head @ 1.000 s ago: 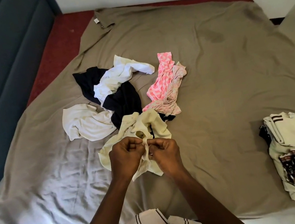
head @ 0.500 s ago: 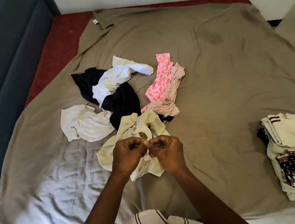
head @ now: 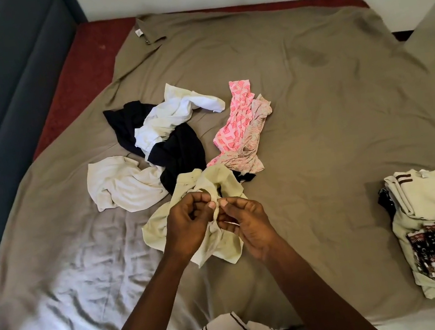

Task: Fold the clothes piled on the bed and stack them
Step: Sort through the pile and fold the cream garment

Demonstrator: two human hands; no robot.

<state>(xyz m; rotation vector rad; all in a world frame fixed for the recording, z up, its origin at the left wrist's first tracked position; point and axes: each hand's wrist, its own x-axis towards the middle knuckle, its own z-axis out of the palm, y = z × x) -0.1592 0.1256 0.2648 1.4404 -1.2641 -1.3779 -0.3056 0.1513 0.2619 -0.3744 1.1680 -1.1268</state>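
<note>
Two hands are occupied with one pale yellow garment (head: 157, 228), which is found at the near side of the pile, about the middle of the bed sheet (head: 312, 85). A rolled edge of it is pinched by the left hand (head: 189, 224) between thumb and fingers. The same edge is pinched just beside by the right hand (head: 249, 225), so that the hands are almost touching. The rest of the piece is seen crumpled on the sheet.

Behind it a black garment (head: 179, 151), a white garment (head: 170, 115), a cream garment (head: 118, 184) and a pink patterned garment (head: 235, 124) are not yet folded. A stack of folded clothes (head: 433, 203) is placed well apart, at the right side of the bed.

The step in hand is judged to be the opening out of this piece, before any fold is made. For the next move the edge should probably be followed to the corners, the hands drawn apart, and the cloth spread flat.
</note>
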